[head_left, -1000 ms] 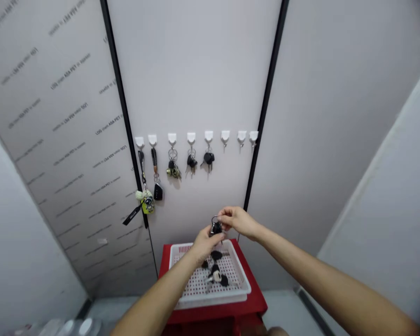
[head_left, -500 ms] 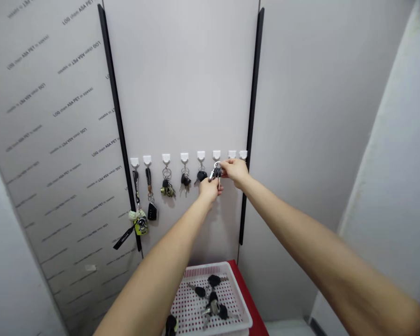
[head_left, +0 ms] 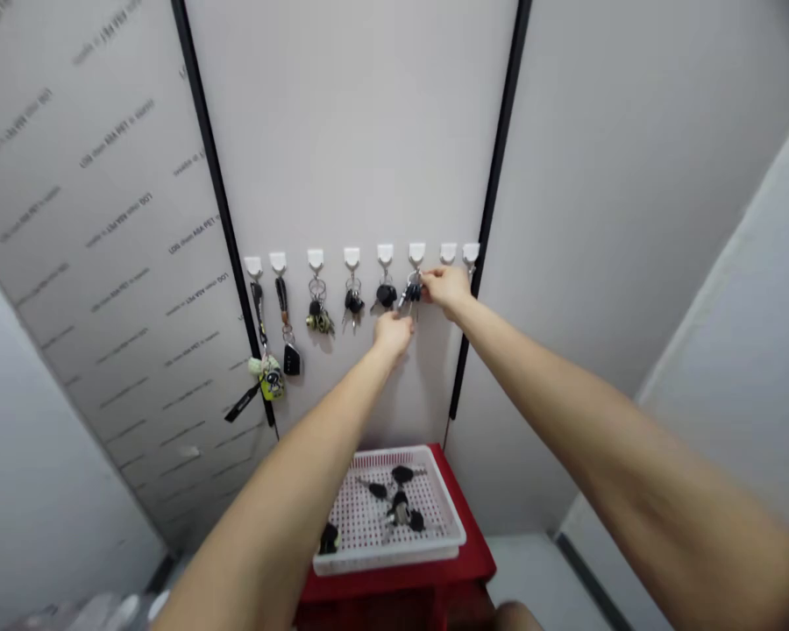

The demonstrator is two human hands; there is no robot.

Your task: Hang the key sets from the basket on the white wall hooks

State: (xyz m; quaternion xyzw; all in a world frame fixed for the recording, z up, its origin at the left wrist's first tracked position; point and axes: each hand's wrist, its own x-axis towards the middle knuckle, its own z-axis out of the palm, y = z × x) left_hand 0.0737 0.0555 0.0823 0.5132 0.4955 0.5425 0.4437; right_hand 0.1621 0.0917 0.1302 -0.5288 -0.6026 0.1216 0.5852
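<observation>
A bunch of keys (head_left: 410, 292) with black heads and a silver piece hangs on a ring under a white wall hook (head_left: 416, 254). My right hand (head_left: 447, 289) is closed in a pinch at the right side of the ring. From below, my left hand (head_left: 393, 335) has its fingers closed at the lower end of the bunch, by the silver piece; its fingertips are partly hidden. Just left hangs another bunch with a black-headed key (head_left: 386, 295) on its own hook.
Further left on hooks hang key bunches (head_left: 353, 301), a black car key (head_left: 292, 359) on a strap and a green charm (head_left: 273, 384). Below, a white basket (head_left: 394, 561) holding several keys stands on a red stool (head_left: 477, 556). Black strips (head_left: 500, 166) edge the panel.
The view has tilted down, so the stool shows more. The key bunch now hangs beneath the hook, and my left hand sits lower relative to it. My right hand stays at the ring.
</observation>
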